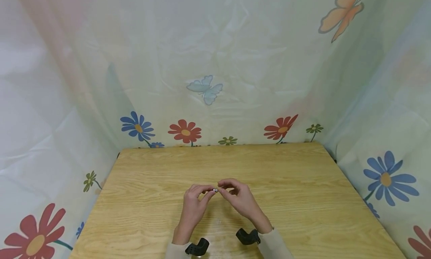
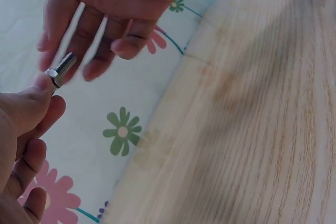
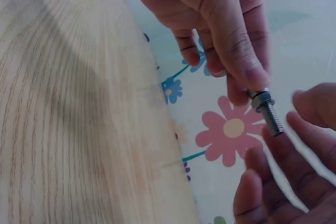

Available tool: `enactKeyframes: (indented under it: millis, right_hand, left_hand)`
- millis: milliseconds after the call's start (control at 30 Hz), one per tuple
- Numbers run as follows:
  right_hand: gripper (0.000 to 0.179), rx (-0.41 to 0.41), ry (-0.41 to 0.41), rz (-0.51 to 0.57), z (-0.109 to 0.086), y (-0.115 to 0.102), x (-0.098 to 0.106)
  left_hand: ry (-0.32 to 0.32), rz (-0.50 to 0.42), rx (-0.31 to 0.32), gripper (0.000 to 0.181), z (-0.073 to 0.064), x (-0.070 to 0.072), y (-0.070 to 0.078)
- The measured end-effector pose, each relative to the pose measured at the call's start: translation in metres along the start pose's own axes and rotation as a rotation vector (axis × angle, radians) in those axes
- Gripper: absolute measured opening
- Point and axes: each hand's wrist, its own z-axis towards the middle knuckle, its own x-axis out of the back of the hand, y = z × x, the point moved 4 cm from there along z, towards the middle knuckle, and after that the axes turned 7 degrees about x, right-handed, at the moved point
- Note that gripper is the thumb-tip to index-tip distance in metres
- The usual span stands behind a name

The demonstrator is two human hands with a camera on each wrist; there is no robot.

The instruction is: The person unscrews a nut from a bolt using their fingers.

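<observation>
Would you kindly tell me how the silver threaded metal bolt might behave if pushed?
The silver threaded metal bolt seems stiff: it sticks out straight where the left hand pinches it. Its metallic sheen suggests heaviness for its size. Pushed, it would probably roll in short, uneven turns, since its hexagonal part has flat sides.

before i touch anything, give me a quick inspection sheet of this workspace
surface: wood-grain table
job's things: bolt, threads showing
clutter: nothing seen
left hand: pinches the bolt between thumb and finger
right hand: fingers loosely spread by the threaded end; contact unclear
cables: nothing seen
surroundings: printed backdrop behind the table and on both sides
</observation>
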Motion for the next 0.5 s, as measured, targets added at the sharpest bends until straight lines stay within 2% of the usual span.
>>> enactKeyframes:
  millis: [100, 200, 333, 500]
  right_hand:
    - [0.021, -0.021, 0.008, -0.011, 0.0004, 0.0024, 0.0006]
    - [0.025, -0.035, -0.03, -0.026, 0.0004, 0.0057, -0.001]
    - [0.026, -0.031, -0.069, -0.027, 0.0001, 0.0075, -0.0039]
    - [0.021, -0.014, -0.052, -0.005, -0.0015, 0.0038, -0.0049]
  left_hand:
    - [-0.001, -0.012, -0.015, 0.014, 0.0001, -0.0004, 0.0001]
    - [-0.014, -0.021, -0.027, 0.014, -0.0003, -0.0011, 0.0005]
    - [-0.042, -0.026, 0.003, 0.013, -0.0015, -0.0018, 0.0008]
    - [-0.058, -0.028, 0.034, 0.013, -0.0023, -0.0022, -0.0001]
